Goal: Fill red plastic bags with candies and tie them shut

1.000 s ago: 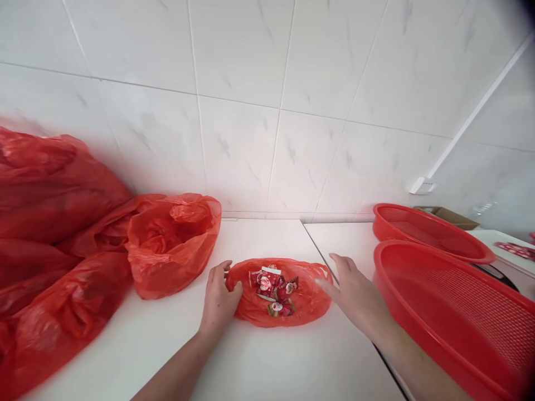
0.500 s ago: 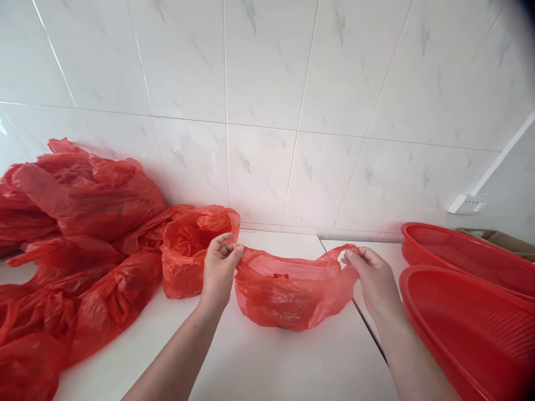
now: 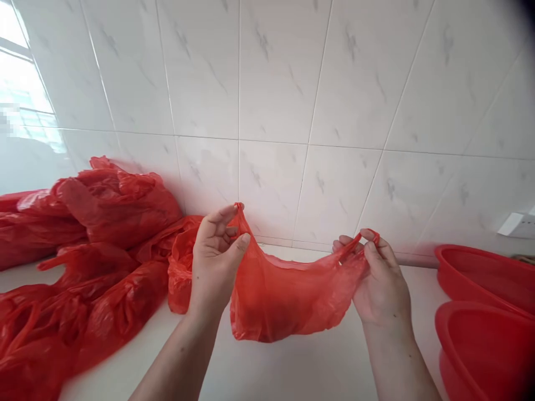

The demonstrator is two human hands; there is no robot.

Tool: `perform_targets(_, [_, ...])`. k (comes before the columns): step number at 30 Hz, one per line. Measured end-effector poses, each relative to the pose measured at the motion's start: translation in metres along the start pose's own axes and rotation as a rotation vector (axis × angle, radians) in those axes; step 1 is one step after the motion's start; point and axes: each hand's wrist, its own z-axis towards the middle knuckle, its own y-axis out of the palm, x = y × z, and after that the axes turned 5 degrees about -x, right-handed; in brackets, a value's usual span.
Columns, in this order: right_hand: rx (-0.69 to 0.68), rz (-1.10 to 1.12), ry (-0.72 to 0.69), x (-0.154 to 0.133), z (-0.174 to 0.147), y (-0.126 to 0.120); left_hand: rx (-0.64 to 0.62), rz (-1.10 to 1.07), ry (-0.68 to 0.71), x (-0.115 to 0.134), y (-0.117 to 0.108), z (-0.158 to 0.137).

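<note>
A red plastic bag (image 3: 288, 301) hangs stretched between my two hands over the white table, its lower part bulging with contents I cannot make out. My left hand (image 3: 217, 250) holds one handle, which loops over the raised fingertips. The other handle is gripped by my right hand (image 3: 378, 273), with thumb and fingers around the twisted plastic. Behind my left hand stands another red bag (image 3: 179, 284), partly hidden by that hand.
Several filled red bags (image 3: 121, 206) are heaped on the left against the tiled wall (image 3: 276, 83). Two red plastic baskets (image 3: 485, 345) stand at the right side of the white table (image 3: 292, 373). A power socket (image 3: 516, 225) is on the wall above them.
Both hands have risen, pulling the bag's handles up, and its wide mouth has narrowed. The view has shifted left, so a window now shows at upper left.
</note>
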Motion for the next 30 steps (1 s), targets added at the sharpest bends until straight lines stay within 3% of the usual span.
perform_targets(8, [-0.051, -0.044, 0.215, 0.01, -0.01, 0.006, -0.185, 0.204, -0.067, -0.003, -0.001, -0.009])
perform_targets(11, [-0.134, -0.135, 0.215, 0.01, -0.022, 0.017, -0.247, 0.391, 0.024, 0.0, 0.0, -0.014])
perform_targets(16, [-0.413, -0.376, 0.393, 0.003, -0.043, 0.031, -0.301, 0.595, 0.228, 0.006, 0.004, -0.019])
perform_targets(19, [-0.677, -0.369, 0.46, 0.004, -0.049, 0.034, -0.392, 0.436, 0.13, 0.008, 0.009, -0.026])
perform_targets(21, [-0.76, -0.349, 0.445, 0.007, -0.05, 0.035, -0.486, 0.263, 0.024, 0.008, 0.012, -0.031])
perform_targets(23, [-0.673, -0.388, 0.421, 0.01, -0.048, 0.034, -0.536, 0.173, -0.017, 0.008, 0.013, -0.035])
perform_targets(26, [-0.463, -0.435, 0.438, 0.013, -0.044, 0.032, -0.546, 0.299, 0.096, 0.006, 0.011, -0.035])
perform_targets(30, [-0.425, -0.349, 0.414, 0.016, -0.04, 0.029, -0.733, 0.554, 0.164, -0.002, 0.011, -0.033])
